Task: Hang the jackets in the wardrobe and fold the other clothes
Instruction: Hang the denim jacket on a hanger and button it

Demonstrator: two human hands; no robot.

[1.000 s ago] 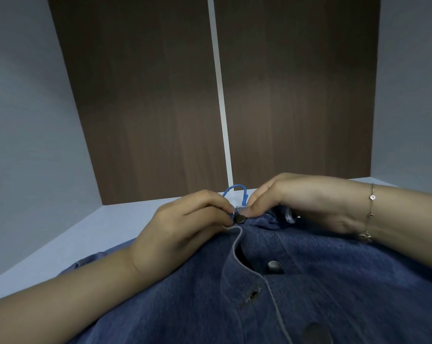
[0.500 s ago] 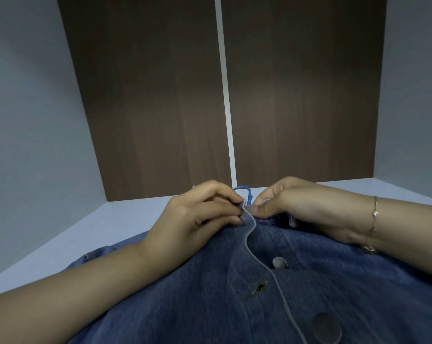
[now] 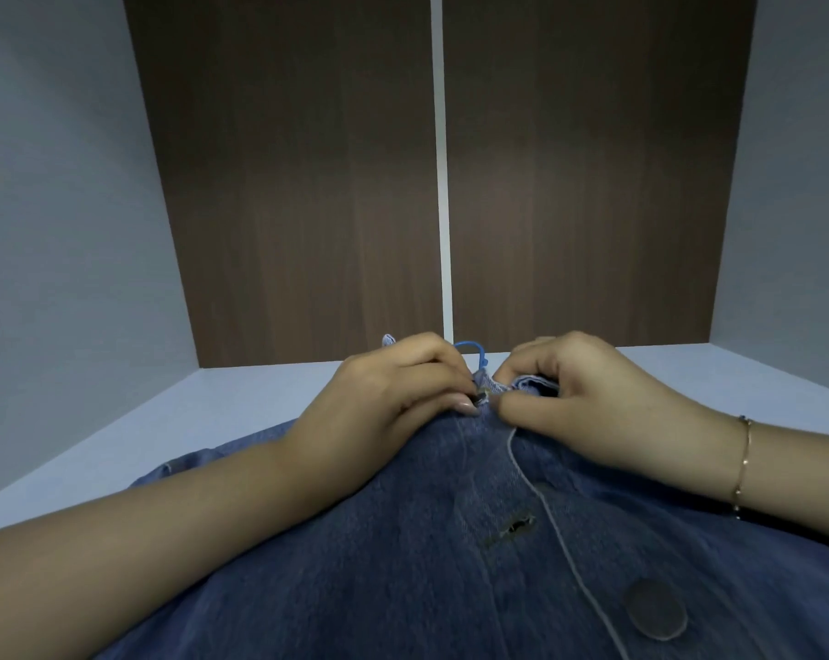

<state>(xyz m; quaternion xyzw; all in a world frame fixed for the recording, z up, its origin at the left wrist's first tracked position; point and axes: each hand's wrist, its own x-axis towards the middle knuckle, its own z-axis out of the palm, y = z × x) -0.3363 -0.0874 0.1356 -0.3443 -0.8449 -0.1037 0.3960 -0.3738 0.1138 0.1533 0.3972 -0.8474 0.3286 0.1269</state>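
Note:
A blue denim jacket lies flat before me on a pale surface, its front placket running down the middle with a buttonhole and a metal button showing. At its collar, my left hand pinches the left front edge with a small metal button between the fingertips. My right hand pinches the right collar edge just opposite, fingertips almost meeting. The blue hook of a hanger sticks out behind the collar; the rest of the hanger is hidden inside the jacket.
The pale surface ends at a dark brown wood-grain panel split by a white vertical strip. Grey walls close in on the left and right sides.
Both hands stay at the collar; the jacket fronts have been drawn closer together, and the second button below the collar is now covered. The view has tilted slightly.

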